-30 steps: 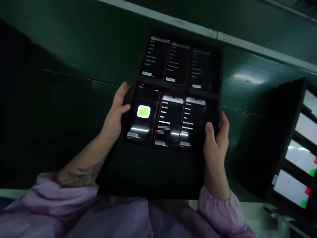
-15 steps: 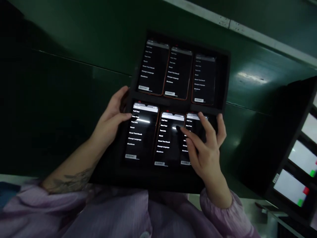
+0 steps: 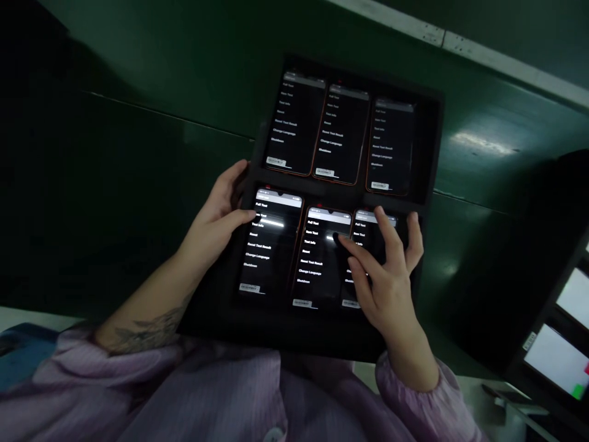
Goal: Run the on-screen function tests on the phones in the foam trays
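A black tray (image 3: 437, 144) holds smartphones in two rows of three, each lit with a dark text menu and bearing a barcode label near its bottom. My left hand (image 3: 211, 224) grips the tray's left side, its thumb over the edge at the lower-left phone (image 3: 271, 267) and its other fingers partly hidden beyond the side. Over the lower row, my right hand (image 3: 389, 276) has its fingers spread. One fingertip is at the screen of the lower-middle phone (image 3: 317, 252); whether it touches is unclear. This hand partly covers the lower-right phone (image 3: 365, 226).
Beneath the tray is a dark green work surface (image 3: 184, 166) with a pale strip (image 3: 396, 24) along its far side. A dark rack (image 3: 519, 359) with lit white screens (image 3: 556, 356) stands at the right. Something blue (image 3: 27, 353) lies at the lower left.
The tray and both hands appear shifted slightly right in view, and the rack's screens show less. My left hand keeps its grip, and my right hand stays over the lower row.
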Motion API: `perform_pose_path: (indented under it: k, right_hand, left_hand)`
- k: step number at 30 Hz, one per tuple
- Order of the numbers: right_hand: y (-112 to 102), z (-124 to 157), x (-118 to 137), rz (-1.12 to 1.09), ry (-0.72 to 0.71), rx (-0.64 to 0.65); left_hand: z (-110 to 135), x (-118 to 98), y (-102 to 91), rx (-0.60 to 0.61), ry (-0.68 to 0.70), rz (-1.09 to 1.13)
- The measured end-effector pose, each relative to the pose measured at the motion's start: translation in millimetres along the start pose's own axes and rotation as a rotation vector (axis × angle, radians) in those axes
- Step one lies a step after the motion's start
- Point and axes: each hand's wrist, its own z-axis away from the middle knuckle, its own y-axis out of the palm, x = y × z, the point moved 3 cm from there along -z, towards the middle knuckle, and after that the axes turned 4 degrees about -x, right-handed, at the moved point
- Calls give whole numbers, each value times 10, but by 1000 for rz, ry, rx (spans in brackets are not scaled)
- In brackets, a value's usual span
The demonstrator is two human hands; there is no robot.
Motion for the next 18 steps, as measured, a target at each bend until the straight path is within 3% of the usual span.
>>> perform_pose_path:
  k: [7, 13, 18]
  right_hand:
    - [-2, 8, -15, -12, 4, 5]
    - [8, 21, -11, 1, 15, 53]
    - [-129, 38, -179, 8, 72, -80]
  left_hand:
    - [6, 7, 31, -30, 34, -156]
    - [4, 12, 6, -23, 49, -37]
    - [24, -30, 57, -106, 30, -12]
